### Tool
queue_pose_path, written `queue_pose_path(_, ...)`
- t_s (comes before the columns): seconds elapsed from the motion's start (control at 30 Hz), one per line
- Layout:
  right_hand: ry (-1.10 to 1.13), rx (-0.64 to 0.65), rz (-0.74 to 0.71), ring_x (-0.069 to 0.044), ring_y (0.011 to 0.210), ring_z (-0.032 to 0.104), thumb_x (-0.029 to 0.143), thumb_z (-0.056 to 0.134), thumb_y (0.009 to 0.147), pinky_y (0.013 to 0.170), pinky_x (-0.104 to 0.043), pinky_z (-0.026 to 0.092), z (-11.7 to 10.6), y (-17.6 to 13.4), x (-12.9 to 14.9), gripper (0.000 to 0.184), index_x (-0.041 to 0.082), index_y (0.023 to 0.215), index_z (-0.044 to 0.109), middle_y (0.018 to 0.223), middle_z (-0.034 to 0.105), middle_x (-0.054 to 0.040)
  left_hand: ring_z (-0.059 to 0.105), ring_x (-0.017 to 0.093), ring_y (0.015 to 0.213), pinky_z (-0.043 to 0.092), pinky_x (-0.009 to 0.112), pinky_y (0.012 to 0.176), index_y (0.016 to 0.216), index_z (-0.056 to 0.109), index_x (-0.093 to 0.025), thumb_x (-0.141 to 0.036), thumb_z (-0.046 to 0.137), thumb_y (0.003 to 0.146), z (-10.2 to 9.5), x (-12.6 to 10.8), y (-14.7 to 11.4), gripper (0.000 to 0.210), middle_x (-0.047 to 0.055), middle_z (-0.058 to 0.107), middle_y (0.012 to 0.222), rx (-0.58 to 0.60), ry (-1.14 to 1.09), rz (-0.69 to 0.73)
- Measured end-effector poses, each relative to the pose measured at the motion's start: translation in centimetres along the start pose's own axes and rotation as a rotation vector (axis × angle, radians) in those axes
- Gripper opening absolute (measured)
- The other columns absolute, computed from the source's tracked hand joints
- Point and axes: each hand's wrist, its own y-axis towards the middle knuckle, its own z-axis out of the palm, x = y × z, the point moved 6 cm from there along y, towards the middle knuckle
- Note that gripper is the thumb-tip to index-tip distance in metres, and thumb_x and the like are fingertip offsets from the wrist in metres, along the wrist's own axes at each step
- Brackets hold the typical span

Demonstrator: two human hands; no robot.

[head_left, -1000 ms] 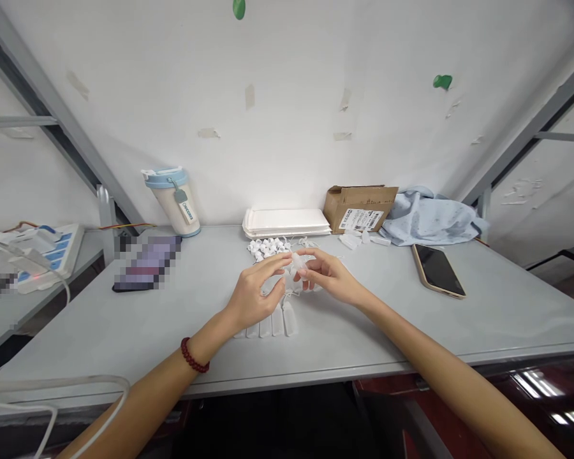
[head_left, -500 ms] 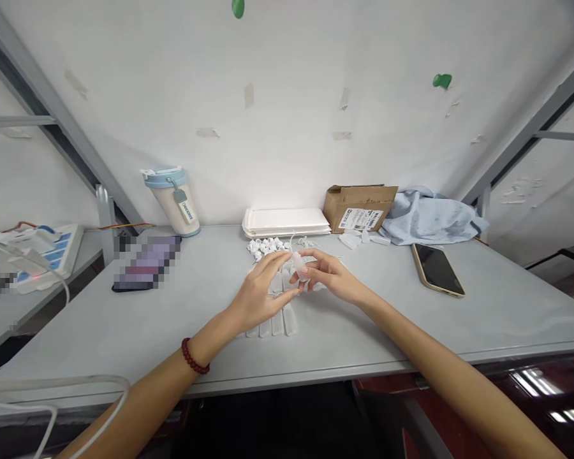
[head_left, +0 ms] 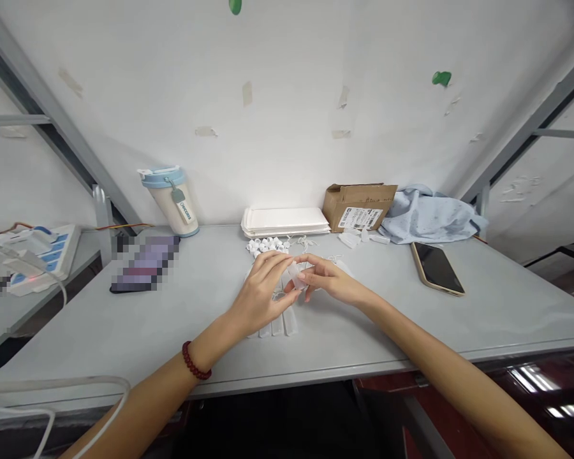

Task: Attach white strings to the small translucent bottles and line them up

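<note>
Between my fingertips, above the middle of the table, is a small frosted plastic tube (head_left: 296,275). My right hand (head_left: 326,278) pinches it with thumb and fingers. On its other side is my left hand (head_left: 263,290), a dark red bead bracelet on the wrist, its fingertips at the tube's upper end and its thumb at the lower end. Beneath my hands several flat, frosted plastic pieces (head_left: 277,325) lie in a row, partly hidden by the left hand. Just behind them is a heap of small white caps (head_left: 266,245) beside some thin white strings (head_left: 303,242).
At the back stand a stack of white trays (head_left: 287,221), a cardboard box (head_left: 358,207) and a bluish cloth (head_left: 430,213). Loose clear pieces (head_left: 351,239) lie before the box. A phone (head_left: 437,268) rests right; a tumbler (head_left: 172,201) and pixelated device (head_left: 146,264) are left.
My left fingers and thumb have closed in on the tube, which is now tilted and slightly lower. The string that stood up above it no longer shows there.
</note>
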Motion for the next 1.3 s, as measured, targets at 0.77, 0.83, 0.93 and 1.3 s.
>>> queue_pose_path(0.77, -0.38, 0.454, 0.458, -0.011, 0.058, 0.062, 0.044, 0.055, 0.083, 0.048, -0.019, 0.037, -0.1, -2.5, -0.9, 0.033, 0.012, 0.088, 0.061, 0.075, 0.068, -0.006, 0.049, 0.024, 0.096, 0.05, 0.037, 0.079, 0.098, 0.059, -0.015, -0.017, 0.059, 0.071, 1.7, -3.4, -1.0, 0.027, 0.009, 0.062, 0.093, 0.51, -0.141, 0.082)
queue_pose_path(0.83, -0.39, 0.466, 0.471, -0.01, 0.057, 0.061, 0.042, 0.055, 0.083, 0.046, -0.019, 0.035, -0.1, -2.5, -0.9, 0.032, 0.012, 0.088, 0.061, 0.074, 0.068, -0.0051, 0.049, 0.024, 0.093, 0.049, 0.037, 0.077, 0.093, 0.059, -0.014, -0.018, 0.059, 0.069, 1.9, -3.6, -1.2, 0.025, 0.009, 0.062, 0.089, 0.547, -0.105, 0.087)
queue_pose_path(0.93, -0.406, 0.471, 0.486, -0.01, 0.056, 0.061, 0.041, 0.056, 0.082, 0.044, -0.019, 0.032, -0.1, -2.5, -1.1, 0.031, 0.012, 0.088, 0.061, 0.072, 0.067, -0.0043, 0.05, 0.024, 0.088, 0.048, 0.037, 0.074, 0.089, 0.059, -0.014, -0.021, 0.059, 0.068, 2.3, -3.6, -1.5, 0.022, 0.007, 0.061, 0.084, 0.573, -0.06, 0.086)
queue_pose_path(1.3, -0.391, 0.48, 0.483, -0.01, 0.053, 0.06, 0.045, 0.056, 0.081, 0.043, -0.019, 0.031, 0.0, -2.3, -1.6, 0.034, 0.011, 0.083, 0.06, 0.068, 0.066, -0.0036, 0.05, 0.023, 0.085, 0.048, 0.035, 0.073, 0.084, 0.06, -0.014, -0.023, 0.058, 0.071, 2.5, -2.7, -1.5, 0.016, 0.007, 0.061, 0.079, 0.539, -0.002, 0.049)
